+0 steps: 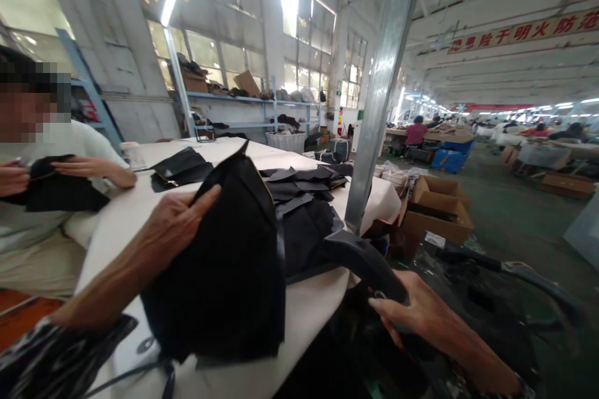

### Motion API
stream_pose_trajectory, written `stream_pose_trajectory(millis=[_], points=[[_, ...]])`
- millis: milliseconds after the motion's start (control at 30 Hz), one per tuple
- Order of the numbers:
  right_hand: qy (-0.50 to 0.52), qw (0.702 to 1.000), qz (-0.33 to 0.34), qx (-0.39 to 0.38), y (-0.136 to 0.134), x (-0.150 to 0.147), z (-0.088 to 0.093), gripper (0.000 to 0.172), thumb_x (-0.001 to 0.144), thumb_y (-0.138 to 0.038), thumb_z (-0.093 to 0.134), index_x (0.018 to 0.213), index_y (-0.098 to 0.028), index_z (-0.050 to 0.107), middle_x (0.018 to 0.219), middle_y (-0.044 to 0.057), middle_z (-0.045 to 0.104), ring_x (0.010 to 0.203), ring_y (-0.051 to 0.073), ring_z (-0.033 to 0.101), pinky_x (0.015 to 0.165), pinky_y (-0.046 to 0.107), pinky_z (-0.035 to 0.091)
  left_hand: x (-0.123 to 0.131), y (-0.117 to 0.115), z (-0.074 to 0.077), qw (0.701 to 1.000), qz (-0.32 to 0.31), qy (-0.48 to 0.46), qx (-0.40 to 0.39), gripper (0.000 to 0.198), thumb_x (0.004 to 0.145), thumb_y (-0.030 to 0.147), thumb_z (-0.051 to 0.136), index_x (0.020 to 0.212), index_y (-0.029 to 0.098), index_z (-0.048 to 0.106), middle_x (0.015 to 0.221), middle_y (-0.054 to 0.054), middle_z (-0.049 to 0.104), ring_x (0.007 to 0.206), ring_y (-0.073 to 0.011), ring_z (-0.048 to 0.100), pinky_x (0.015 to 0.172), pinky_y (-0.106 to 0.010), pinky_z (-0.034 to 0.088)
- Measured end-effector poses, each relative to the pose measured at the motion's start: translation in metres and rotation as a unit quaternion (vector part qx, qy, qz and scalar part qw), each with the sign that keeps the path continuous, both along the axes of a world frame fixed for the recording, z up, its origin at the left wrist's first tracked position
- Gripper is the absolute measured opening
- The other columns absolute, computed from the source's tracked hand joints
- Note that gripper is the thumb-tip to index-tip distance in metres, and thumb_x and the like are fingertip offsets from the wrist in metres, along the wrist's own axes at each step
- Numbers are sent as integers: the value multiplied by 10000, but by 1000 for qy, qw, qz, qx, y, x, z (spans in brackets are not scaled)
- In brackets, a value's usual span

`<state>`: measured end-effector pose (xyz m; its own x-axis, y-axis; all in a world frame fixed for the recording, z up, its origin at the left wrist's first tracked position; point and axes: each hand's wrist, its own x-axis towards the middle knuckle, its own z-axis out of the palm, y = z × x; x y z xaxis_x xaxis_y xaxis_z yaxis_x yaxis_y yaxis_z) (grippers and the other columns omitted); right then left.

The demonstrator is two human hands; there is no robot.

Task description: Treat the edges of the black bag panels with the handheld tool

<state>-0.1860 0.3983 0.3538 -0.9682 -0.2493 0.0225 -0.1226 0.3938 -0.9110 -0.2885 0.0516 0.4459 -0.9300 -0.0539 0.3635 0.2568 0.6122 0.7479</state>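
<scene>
My left hand grips a black fabric piece by its upper left edge, thumb on the near face. The piece stands upright over the white table, a thin gold line along its right edge. To the right, my right hand is wrapped round a black curved handle, which looks like a vacuum cleaner nozzle. Its wide end points left, close to several stacked black fabric pieces. Part of the right fingers is hidden under the handle. Another black piece with a gold zipper lies farther back.
A co-worker sits at the left, holding black fabric. A metal post rises at the edge of the white table. Cardboard boxes and a bulky black object stand on the right.
</scene>
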Motion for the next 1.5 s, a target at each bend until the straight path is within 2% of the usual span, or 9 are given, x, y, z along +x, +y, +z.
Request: stream_pose_trajectory(millis=[133, 233, 433, 567, 700, 833, 933, 1133, 1500], points=[[-2, 1000, 8, -8, 3, 3, -14, 381, 857, -483, 558, 895, -104, 524, 590, 4, 567, 448, 117, 539, 444, 186, 394, -38, 1, 34, 900, 94, 269, -329, 689, 937, 538, 171, 937, 18, 624, 600, -13, 463, 534, -56, 420, 586, -193, 201], [-25, 1000, -11, -11, 6, 8, -20, 403, 861, -495, 543, 945, -102, 530, 602, 4, 566, 452, 119, 533, 447, 191, 387, -66, 18, 10, 829, 23, 280, -484, 476, 985, 357, 209, 1380, 168, 396, 1016, -103, 653, 770, -224, 625, 587, -267, 345], [-65, 987, -89, 116, 15, 23, -27, 516, 821, -518, 563, 1150, -121, 544, 1088, 109, 586, 980, 254, 559, 817, 296, 468, -86, 50, -148, 735, -178, 161, -635, 624, 756, -28, 403, 1360, 126, 432, 954, -88, 635, 744, -213, 624, 649, -350, 491], [-54, 989, -76, 112, 15, 15, -29, 487, 816, -493, 590, 1155, -144, 558, 1037, 77, 596, 945, 227, 556, 776, 263, 463, -75, 49, -223, 783, -202, 164, -565, 500, 867, 135, 434, 1364, 188, 436, 1266, -128, 516, 1117, -251, 529, 939, -387, 437], [-51, 998, -19, 39, 11, -8, -28, 298, 815, -384, 601, 974, -131, 598, 819, 29, 598, 665, 137, 562, 573, 196, 428, -64, 55, -201, 852, -225, 12, -472, 289, 921, 312, 422, 1117, 205, 606, 1013, -80, 592, 876, -194, 600, 757, -332, 495], [-113, 993, 12, -25, 8, -30, -32, 263, 831, -318, 572, 1013, -128, 564, 642, -5, 567, 497, 106, 528, 434, 157, 380, -74, 66, -173, 902, -154, 96, -391, 266, 924, 241, 390, 1031, 158, 619, 1021, -80, 555, 918, -199, 547, 807, -357, 482], [-120, 992, 16, -41, 6, -44, -38, 194, 820, -268, 559, 946, -122, 566, 594, -5, 569, 466, 101, 525, 409, 142, 380, -96, 73, -177, 930, -114, 163, -309, 313, 919, 262, 402, 1121, 127, 600, 1093, -92, 536, 1009, -210, 511, 900, -367, 454], [-113, 992, 22, -51, -4, -73, -57, 151, 799, -240, 552, 892, -122, 550, 592, -8, 556, 446, 102, 518, 405, 156, 406, -132, 82, -185, 980, -118, 46, -154, 418, 891, 374, 346, 1016, 102, 639, 1029, -88, 560, 886, -179, 570, 846, -346, 458], [-108, 993, 48, -26, -39, -116, -56, 237, 783, -316, 590, 890, -109, 541, 557, 14, 549, 463, 137, 538, 413, 190, 432, -129, 74, -195, 990, -112, -1, -82, 464, 849, 447, 348, 1013, 130, 644, 997, -68, 597, 890, -179, 589, 853, -328, 434]])
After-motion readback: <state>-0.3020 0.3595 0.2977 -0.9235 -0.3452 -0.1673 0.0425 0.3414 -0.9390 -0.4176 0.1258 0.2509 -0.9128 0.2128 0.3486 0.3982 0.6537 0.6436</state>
